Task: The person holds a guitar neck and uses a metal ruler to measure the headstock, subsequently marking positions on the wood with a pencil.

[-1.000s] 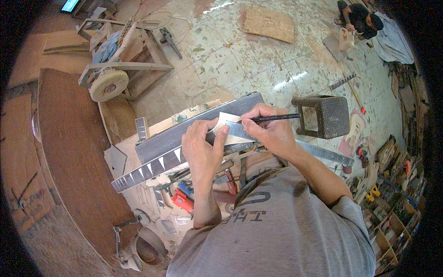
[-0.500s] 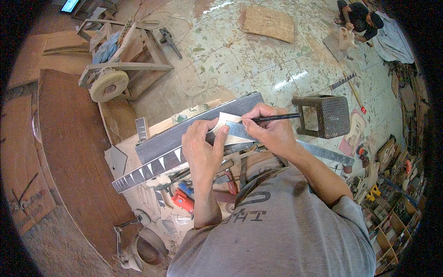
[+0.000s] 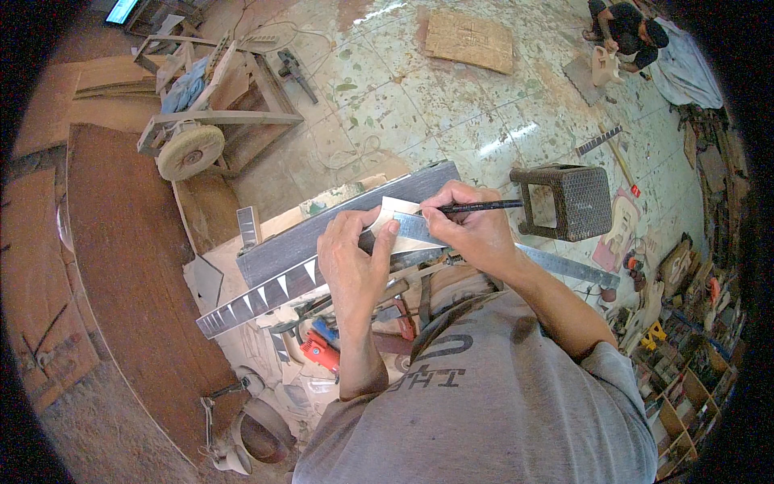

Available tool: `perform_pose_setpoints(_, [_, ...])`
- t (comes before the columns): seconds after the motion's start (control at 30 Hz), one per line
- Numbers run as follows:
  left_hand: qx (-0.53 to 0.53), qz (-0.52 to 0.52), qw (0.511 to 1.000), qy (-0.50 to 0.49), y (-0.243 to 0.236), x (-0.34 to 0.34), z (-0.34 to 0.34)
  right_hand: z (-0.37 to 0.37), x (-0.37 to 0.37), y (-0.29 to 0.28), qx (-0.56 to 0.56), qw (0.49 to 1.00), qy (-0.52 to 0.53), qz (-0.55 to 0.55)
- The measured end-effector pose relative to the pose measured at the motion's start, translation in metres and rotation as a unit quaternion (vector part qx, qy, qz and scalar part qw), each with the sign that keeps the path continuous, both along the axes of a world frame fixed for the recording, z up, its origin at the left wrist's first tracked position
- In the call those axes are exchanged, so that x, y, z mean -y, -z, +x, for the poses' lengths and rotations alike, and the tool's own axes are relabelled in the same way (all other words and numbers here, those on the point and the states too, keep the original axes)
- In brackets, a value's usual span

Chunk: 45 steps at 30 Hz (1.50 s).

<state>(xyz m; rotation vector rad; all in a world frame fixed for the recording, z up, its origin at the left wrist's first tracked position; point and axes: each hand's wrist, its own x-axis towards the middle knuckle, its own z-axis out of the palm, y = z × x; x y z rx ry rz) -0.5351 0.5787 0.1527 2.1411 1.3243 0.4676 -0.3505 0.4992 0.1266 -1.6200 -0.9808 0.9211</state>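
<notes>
My right hand (image 3: 477, 234) grips a slim black pen (image 3: 493, 206), its tip end down at the edge of a steel ruler (image 3: 568, 266). Under the ruler lies a thin cream-coloured sheet (image 3: 393, 205). With thumb and fingers my left hand (image 3: 353, 246) pinches the ruler's end and the sheet together. A dark fretboard (image 3: 256, 302) with pale pointed inlays runs out to the left from beneath my left hand. Behind it rests a long dark grey board (image 3: 282, 248). The ruler passes under my right forearm toward the right. The pen's exact tip is hidden by my fingers.
Clamps and a red tool (image 3: 320, 350) crowd the bench near my body. A brown stool (image 3: 574, 206) stands to the right, a wooden frame with a round buffing wheel (image 3: 192, 152) far left. At the far right a person (image 3: 625, 36) crouches over a pale guitar body (image 3: 605, 68).
My hands, the pen and the ruler hold nearly the same place. The crouching person's arms and the guitar body have shifted slightly.
</notes>
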Motion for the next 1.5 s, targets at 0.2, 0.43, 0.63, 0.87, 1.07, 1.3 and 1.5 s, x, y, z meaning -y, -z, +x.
perform_pose_setpoints(0.2, [-0.005, -0.006, 1.000, 0.001, -0.001, 0.000, 0.000, 0.000, 0.001, 0.000, -0.006, 1.000, -0.003, -0.004])
perform_pose_setpoints(0.43, [-0.004, -0.009, 1.000, 0.002, -0.002, -0.001, 0.000, 0.001, 0.003, -0.002, -0.041, 0.999, 0.010, -0.016])
perform_pose_setpoints(0.63, [0.007, -0.003, 1.000, 0.006, 0.000, -0.001, -0.001, 0.037, 0.030, -0.013, -0.053, 0.990, 0.128, -0.028])
perform_pose_setpoints(0.87, [-0.008, 0.010, 1.000, 0.006, 0.002, 0.000, -0.001, 0.069, 0.110, -0.017, 0.127, 0.974, -0.040, -0.181])
perform_pose_setpoints(1.07, [-0.022, 0.009, 1.000, -0.010, 0.001, 0.002, 0.004, 0.069, 0.130, -0.013, 0.094, 0.977, 0.004, -0.193])
perform_pose_setpoints(1.3, [-0.041, 0.033, 0.999, -0.005, 0.003, 0.003, 0.005, 0.071, 0.136, -0.011, 0.095, 0.978, 0.018, -0.185])
perform_pose_setpoints(1.5, [-0.050, 0.018, 0.999, -0.012, 0.002, 0.003, 0.006, 0.071, 0.134, -0.015, 0.097, 0.977, 0.012, -0.188])
